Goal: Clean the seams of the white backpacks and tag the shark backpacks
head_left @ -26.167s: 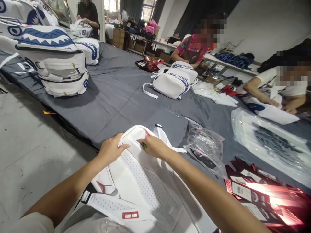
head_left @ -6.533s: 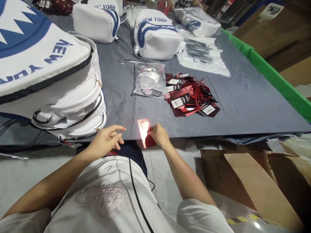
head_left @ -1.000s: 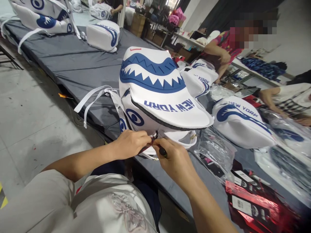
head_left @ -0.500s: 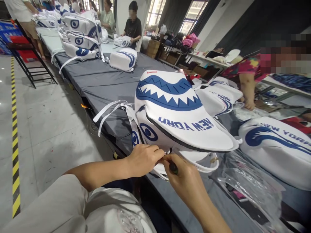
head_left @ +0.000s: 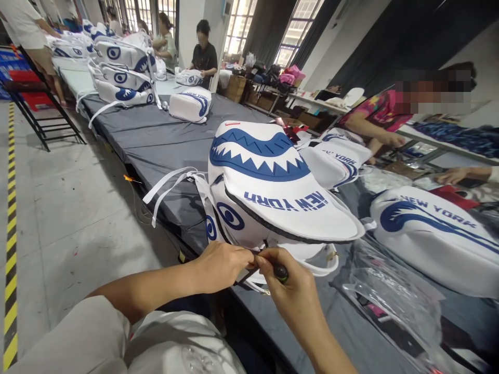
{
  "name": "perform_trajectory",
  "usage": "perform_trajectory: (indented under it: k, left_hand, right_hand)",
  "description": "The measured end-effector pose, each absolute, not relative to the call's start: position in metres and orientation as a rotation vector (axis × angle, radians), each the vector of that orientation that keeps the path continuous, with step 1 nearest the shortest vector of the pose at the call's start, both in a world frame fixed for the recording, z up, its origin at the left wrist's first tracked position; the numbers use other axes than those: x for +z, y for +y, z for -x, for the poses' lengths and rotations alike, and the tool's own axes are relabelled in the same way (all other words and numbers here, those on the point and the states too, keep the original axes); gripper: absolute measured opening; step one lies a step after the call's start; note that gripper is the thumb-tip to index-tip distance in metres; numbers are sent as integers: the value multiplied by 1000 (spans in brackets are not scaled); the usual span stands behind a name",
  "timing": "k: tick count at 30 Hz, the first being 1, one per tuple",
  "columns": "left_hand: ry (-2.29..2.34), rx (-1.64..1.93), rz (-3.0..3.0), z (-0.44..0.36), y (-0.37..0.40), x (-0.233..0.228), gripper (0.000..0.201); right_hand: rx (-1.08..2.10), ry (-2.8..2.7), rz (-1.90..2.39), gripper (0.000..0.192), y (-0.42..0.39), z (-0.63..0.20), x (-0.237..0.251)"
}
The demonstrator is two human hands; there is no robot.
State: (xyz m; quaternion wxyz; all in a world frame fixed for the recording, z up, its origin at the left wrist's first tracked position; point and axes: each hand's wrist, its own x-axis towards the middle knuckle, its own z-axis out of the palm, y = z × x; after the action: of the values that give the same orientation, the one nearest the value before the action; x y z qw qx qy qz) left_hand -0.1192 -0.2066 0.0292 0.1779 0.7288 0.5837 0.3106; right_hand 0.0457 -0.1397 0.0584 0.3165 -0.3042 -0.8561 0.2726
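A white backpack (head_left: 268, 208) with blue shark teeth, eye patches and upside-down "NEW YORK" lettering sits at the table edge before me, its dark-edged front panel bulging forward. Just below that edge my left hand (head_left: 224, 266) is closed, fingertips pinching a small dark piece I cannot make out. My right hand (head_left: 290, 278) meets it there, thumb and finger pressed together. In its curled fingers is a tool with a black and green handle (head_left: 280, 272); the tool's working end is hidden. White straps (head_left: 167, 189) trail off the backpack's left side.
Another white backpack (head_left: 432, 234) and clear plastic bags (head_left: 393, 285) lie to the right on the grey-covered table (head_left: 136, 132). Farther off are stacked backpacks (head_left: 122, 72) and a black chair (head_left: 42, 111). A co-worker in a bright patterned top (head_left: 374, 111) leans in at the right.
The view has shifted a little, so most things appear further left. Both my hands stay together at the backpack's lower edge. The co-worker's arm at the right has lifted.
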Motion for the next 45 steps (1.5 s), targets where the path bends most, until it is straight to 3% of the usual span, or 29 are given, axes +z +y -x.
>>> perform_trajectory:
  k: [4, 9, 13, 18, 21, 25, 29, 42, 45]
  left_hand:
    - [1749, 923, -2063, 119, -206, 30, 3]
    - [1684, 951, -2155, 119, -207, 27, 15]
    - [1690, 1002, -2081, 119, -207, 27, 4]
    - [1676, 1008, -2139, 119, -206, 27, 15]
    - [1707, 1038, -2041, 119, -207, 28, 7]
    - [1601, 1000, -2111, 120, -208, 30, 15]
    - [1655, 1007, -2091, 121, -208, 29, 8]
    - [1616, 999, -2253, 124, -209, 34, 19]
    - [1606, 1044, -2176, 123, -208, 35, 11]
  right_hand:
    - [717, -2215, 808, 8, -141, -46, 56]
    - [685, -2184, 812, 10, -142, -47, 51]
    - [694, -2176, 801, 10, -141, -48, 50]
    - [682, -2184, 797, 7, -141, -47, 51]
    - [689, -2175, 795, 6, -142, -46, 52]
    - [698, -2165, 824, 6, -142, -46, 49]
    - [749, -2155, 856, 9, -144, -46, 47]
    - [849, -2052, 881, 6, -151, -44, 49]
    - [885, -2017, 886, 6, -152, -45, 50]
